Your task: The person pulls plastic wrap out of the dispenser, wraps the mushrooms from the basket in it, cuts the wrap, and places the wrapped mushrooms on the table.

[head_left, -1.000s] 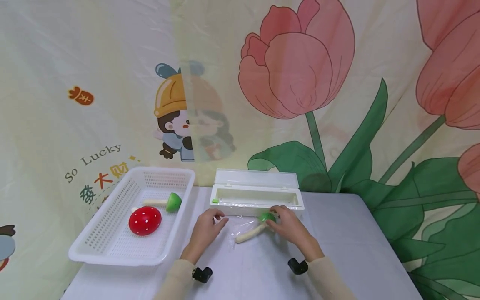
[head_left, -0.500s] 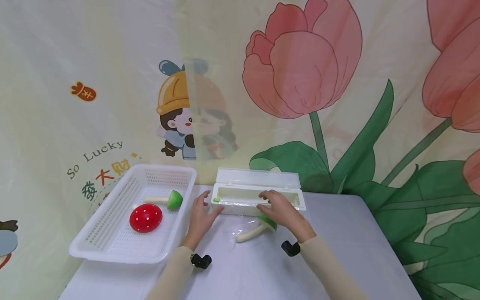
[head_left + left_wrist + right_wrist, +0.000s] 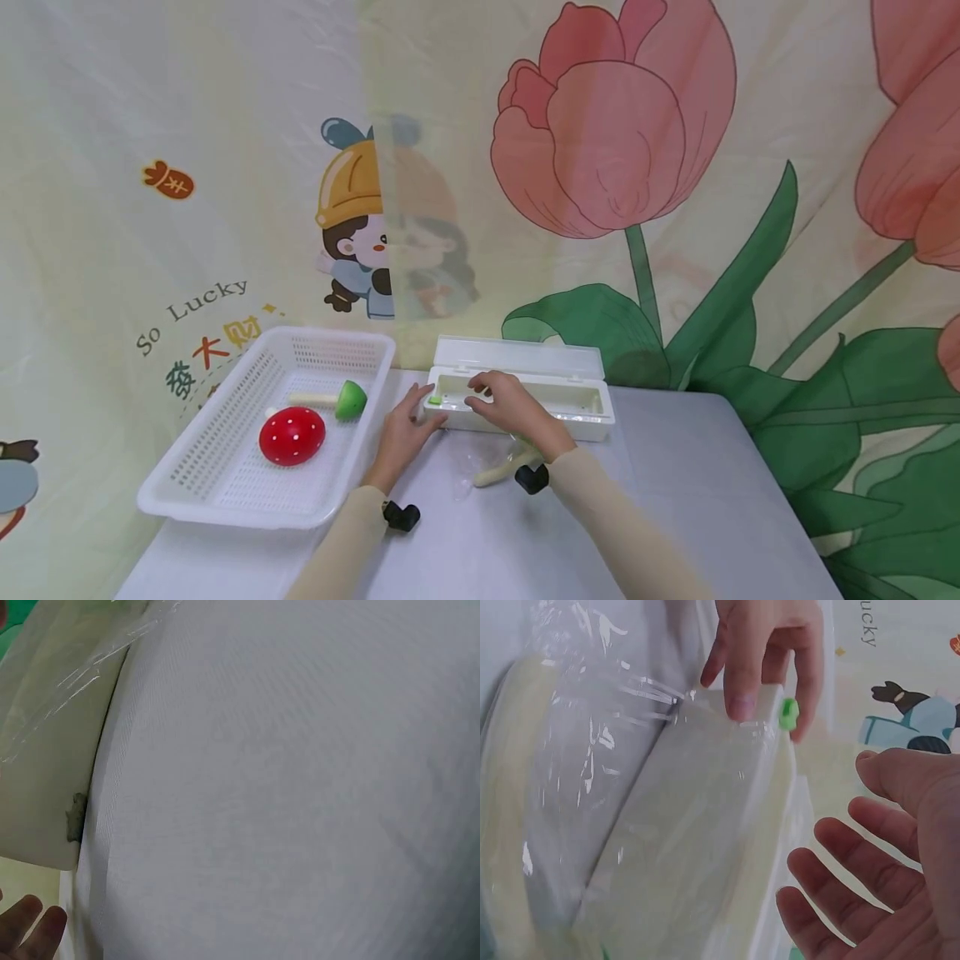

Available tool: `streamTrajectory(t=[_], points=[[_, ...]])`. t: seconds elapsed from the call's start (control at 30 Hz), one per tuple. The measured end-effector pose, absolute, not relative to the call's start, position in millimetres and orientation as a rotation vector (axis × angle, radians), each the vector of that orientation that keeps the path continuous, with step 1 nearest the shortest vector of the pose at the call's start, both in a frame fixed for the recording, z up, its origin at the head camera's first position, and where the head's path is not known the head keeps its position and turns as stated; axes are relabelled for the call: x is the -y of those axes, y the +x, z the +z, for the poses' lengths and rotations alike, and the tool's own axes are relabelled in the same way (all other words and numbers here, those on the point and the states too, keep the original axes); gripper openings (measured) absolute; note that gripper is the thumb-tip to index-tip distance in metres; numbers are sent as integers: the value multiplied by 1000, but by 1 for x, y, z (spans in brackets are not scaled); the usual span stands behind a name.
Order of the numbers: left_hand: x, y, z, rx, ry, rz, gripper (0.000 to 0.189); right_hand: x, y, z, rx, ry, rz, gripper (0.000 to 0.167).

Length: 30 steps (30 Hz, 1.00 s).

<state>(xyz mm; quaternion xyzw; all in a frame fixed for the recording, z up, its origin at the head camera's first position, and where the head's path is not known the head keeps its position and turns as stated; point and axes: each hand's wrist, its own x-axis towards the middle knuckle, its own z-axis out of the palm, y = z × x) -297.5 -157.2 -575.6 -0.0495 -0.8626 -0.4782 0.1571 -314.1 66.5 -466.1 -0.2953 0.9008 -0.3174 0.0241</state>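
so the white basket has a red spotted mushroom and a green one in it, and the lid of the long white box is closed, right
Not quite: the lid of the long white box is open, tipped back behind it, as the head view shows. The white basket does hold a red spotted mushroom and a green one.
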Motion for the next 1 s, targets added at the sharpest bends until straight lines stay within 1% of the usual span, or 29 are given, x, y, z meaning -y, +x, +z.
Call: streamTrajectory(t=[0.1, 0.2, 0.33, 0.5, 0.73, 1.0], points=[[158, -299, -575, 2485, -179, -1363, 60, -52, -318, -471, -2771, -935, -978, 31], [157, -299, -574, 2477, -269, -1344, 59, -39, -322, -476, -2770, -948, -970, 28], [156, -298, -573, 2455, -346, -1349, 61, -27, -325, -482, -2774, -959, -976, 26], [156, -300, -573, 2469, -284, -1449, 58, -18, -326, -486, -2777, -923, -990, 23], [156, -305, -577, 2444, -222, -1433, 52, -11, -326, -493, -2822, -898, -1008, 18], [159, -308, -582, 2414, -257, -1486, 51, -8, -329, -497, -2900, -866, -978, 12]])
